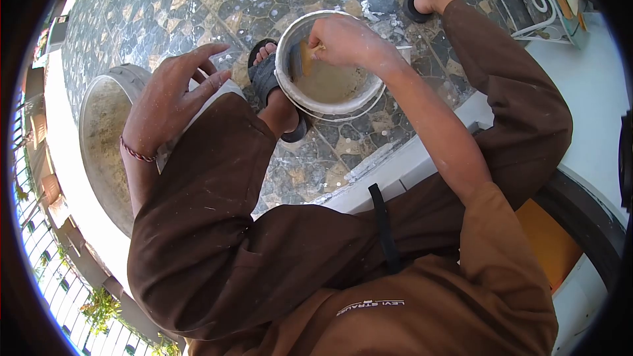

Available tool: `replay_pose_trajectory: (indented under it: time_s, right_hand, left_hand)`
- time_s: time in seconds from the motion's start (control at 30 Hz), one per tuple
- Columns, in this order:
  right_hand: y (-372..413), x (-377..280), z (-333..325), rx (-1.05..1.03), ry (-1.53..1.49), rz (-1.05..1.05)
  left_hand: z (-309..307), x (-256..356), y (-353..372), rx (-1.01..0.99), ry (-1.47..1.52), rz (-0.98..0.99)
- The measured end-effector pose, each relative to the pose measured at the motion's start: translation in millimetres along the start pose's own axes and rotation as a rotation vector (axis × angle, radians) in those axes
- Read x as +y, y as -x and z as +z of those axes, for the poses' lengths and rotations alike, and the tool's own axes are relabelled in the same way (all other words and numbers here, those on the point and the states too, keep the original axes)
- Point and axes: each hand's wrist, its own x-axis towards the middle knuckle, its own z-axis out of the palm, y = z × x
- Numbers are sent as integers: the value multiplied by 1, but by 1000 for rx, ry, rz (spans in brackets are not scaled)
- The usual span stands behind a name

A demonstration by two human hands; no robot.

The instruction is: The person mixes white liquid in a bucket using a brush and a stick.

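Note:
My right hand (pixel 349 41) is closed on a flat brush (pixel 305 59) with a yellowish wooden handle and a grey, coated lower part. It reaches over the rim of a white bucket (pixel 282 78), and the brush is inside near the left wall. Beige-grey liquid mix (pixel 336 84) fills the lower part of the bucket. My left hand (pixel 170 95) hangs above my left knee, fingers apart and nothing in them. A braided bracelet circles that wrist. Below and beside it stands a large round tub (pixel 99 151), its inside coated with sandy residue.
The floor (pixel 217 0) is patterned stone tile with white splashes. My sandalled feet flank the bucket, the left sandal (pixel 267 76) close beside it. A white ledge (pixel 362 184) runs under my legs. A metal scrollwork piece (pixel 544 3) stands at upper right, and a railing (pixel 46 244) at left.

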Motion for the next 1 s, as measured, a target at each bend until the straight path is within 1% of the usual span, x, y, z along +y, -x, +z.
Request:
replay_pose_trajectory:
  time_s: [0.13, 0.23, 0.3, 0.4, 0.53, 0.63, 0.7, 0.8, 0.93, 1.0]
  right_hand:
    - [0, -5, 1, 2, 24, 7]
    - [2, -10, 5, 45, 78, 39]
    - [7, -18, 4, 84, 105, 6]
    - [17, -33, -7, 89, 148, -11]
    - [19, -35, -2, 138, 150, -63]
    - [18, -31, 11, 119, 160, -40]
    - [17, -22, 26, 53, 182, -10]
    - [16, -22, 29, 71, 157, 2]
    - [11, -26, 7, 30, 206, 5]
    - [9, -20, -1, -34, 170, 42]
  left_hand:
    - [-1, 1, -2, -31, 27, -27]
    - [-2, 4, -3, -34, 48, -26]
    - [-2, 4, -3, -34, 53, -40]
    - [-2, 5, -3, -38, 66, -52]
    - [-3, 7, -3, -35, 56, -54]
    - [-4, 7, -4, -51, 84, -53]
    - [-5, 8, -4, -64, 78, -76]
    - [-4, 7, -3, -57, 68, -65]
    - [-2, 1, -1, -45, 34, -77]
    - [-1, -2, 0, 0, 21, 20]
